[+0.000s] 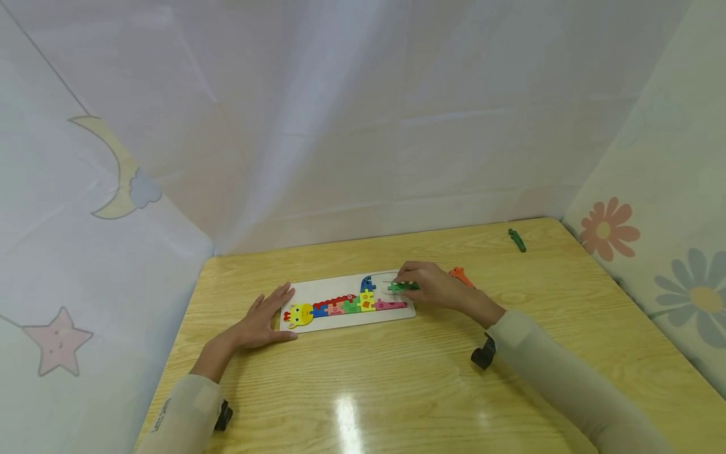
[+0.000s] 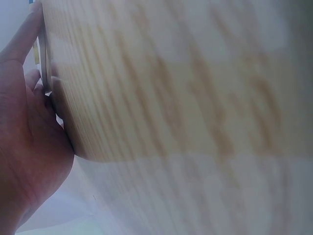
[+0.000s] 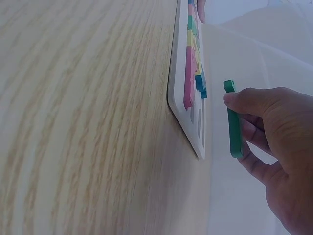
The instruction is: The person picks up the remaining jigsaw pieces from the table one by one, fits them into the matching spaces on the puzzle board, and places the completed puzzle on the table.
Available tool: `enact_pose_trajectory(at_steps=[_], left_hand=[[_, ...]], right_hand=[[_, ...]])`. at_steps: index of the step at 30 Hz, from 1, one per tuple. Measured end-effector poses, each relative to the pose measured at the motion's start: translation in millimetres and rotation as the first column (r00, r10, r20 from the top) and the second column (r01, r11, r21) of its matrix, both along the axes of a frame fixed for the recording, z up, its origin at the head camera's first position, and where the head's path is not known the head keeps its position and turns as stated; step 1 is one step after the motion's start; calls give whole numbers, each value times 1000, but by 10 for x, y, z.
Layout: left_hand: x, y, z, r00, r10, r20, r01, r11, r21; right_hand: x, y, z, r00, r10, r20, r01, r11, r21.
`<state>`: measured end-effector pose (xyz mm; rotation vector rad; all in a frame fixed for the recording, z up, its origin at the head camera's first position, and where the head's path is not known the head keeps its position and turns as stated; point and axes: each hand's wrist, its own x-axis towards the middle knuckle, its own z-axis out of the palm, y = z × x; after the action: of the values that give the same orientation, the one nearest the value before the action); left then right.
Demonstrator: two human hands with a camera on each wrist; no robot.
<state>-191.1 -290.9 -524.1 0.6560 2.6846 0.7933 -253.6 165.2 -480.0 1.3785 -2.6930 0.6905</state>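
A white puzzle board (image 1: 329,285) lies on the table, carrying a giraffe made of coloured pieces with a yellow head (image 1: 300,314) at the left. My right hand (image 1: 433,285) pinches a green puzzle piece (image 3: 234,125) between thumb and fingers, above the board's right end. In the right wrist view a gap shows between that piece and the board. At the board's left end rests my left hand (image 1: 263,320), fingers spread, the thumb along the near edge. Pink (image 1: 391,304) and blue (image 1: 367,284) pieces sit in the board near the right hand.
An orange puzzle piece (image 1: 462,276) lies just beyond the right hand, partly hidden by it. Farther back at the right is a dark green piece (image 1: 517,240). Fabric walls (image 1: 340,126) stand behind and beside the wooden table (image 1: 397,391).
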Motion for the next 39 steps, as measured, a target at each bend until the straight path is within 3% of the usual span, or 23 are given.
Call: enact_pose_trajectory(at_steps=[39], left_hand=[[-8, 2, -9, 1000, 2, -5, -2, 1000, -6]], right_hand=[[4, -252, -109, 999, 27, 38, -25, 999, -41]])
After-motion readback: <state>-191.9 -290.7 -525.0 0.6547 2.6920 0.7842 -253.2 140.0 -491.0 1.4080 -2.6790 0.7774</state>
